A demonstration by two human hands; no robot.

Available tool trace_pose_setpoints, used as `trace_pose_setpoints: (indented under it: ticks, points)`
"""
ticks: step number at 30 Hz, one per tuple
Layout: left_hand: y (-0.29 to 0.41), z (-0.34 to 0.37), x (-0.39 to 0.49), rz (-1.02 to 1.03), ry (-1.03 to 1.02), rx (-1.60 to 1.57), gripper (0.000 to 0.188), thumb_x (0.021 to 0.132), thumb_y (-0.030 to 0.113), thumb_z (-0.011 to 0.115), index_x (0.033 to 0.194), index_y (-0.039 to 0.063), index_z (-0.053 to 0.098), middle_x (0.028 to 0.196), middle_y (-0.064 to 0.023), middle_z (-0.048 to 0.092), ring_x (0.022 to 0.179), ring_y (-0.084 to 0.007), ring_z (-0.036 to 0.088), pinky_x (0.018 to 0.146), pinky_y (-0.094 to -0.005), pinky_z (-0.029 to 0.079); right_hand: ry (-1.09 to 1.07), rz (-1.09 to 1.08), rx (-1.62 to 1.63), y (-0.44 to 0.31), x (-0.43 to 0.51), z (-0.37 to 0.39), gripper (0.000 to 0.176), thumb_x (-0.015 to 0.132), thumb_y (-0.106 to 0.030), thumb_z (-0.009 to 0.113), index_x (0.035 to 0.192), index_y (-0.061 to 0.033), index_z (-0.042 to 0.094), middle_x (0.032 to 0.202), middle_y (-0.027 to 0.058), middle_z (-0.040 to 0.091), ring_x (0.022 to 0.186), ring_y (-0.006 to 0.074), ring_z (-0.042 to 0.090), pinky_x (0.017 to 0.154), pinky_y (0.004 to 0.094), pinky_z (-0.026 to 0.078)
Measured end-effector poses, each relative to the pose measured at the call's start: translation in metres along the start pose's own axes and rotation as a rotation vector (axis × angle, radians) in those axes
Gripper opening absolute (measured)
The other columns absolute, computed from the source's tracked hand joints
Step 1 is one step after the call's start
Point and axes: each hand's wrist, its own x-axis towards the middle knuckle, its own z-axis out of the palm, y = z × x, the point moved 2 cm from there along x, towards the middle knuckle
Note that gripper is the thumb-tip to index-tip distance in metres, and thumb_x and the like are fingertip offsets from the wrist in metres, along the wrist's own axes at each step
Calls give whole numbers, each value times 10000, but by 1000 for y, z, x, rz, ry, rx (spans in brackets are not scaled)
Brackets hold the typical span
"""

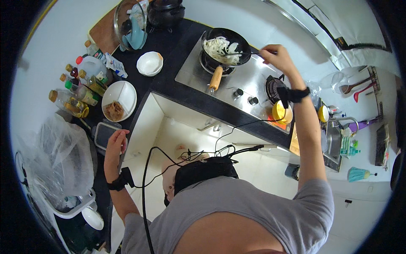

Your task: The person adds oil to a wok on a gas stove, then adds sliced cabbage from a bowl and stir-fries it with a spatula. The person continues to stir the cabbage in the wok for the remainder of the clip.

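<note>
My right hand [279, 58] grips the thin dark handle of a cooking utensil [252, 53]. The utensil's far end lies in the black wok [235, 35], among pale sliced food that looks like onion [219, 46]. The wok rests on the left burner, and its wooden handle [216, 77] points toward me. My left hand [115, 144] is at the left counter's edge, over one side of a rectangular box or lid with a pale rim [107, 136]. Its fingers are loosely bent; whether they hold or touch it I cannot tell. Beyond it sits a divided white plate [125, 92] with brown food [114, 111].
A white bowl [149, 64] stands between the plate and the steel stove [190, 70]. Several bottles [92, 84] line the wall at left. A yellow bowl [281, 112] sits near the right burner [272, 89]. Black cables [158, 150] hang between my arms. Farther right is a sink [333, 143].
</note>
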Motion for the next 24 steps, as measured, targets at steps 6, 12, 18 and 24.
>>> trace_pose_setpoints:
  ticks: [6,12,18,24]
  points:
    - [-18,-4,-1,13,-39,-30,234,965,264,475,994,82,619,616,65,428,495,-27,371,433,-187,279,95,-107,-242,14,4,22,258,806,-192,607,848,55,669,700,131,672,609,159,652,598,277,510]
    - [-31,-8,-5,-35,-31,-36,228,965,257,475,1006,88,622,614,63,433,494,-25,376,429,-185,291,297,-9,126,38,27,65,266,825,-189,603,886,63,663,719,122,674,596,145,639,599,263,511]
    - [-34,-7,-7,-61,5,-37,229,962,253,478,1010,81,622,620,66,429,495,-23,383,432,-186,296,40,49,192,0,14,34,259,845,-188,598,881,58,670,692,74,643,606,138,636,569,248,513]
    - [-30,-8,-8,-32,-6,-57,222,960,241,485,1012,74,621,617,65,431,491,-21,389,421,-179,293,57,-21,5,10,19,23,285,819,-201,617,899,69,662,723,108,662,599,153,655,579,254,515]
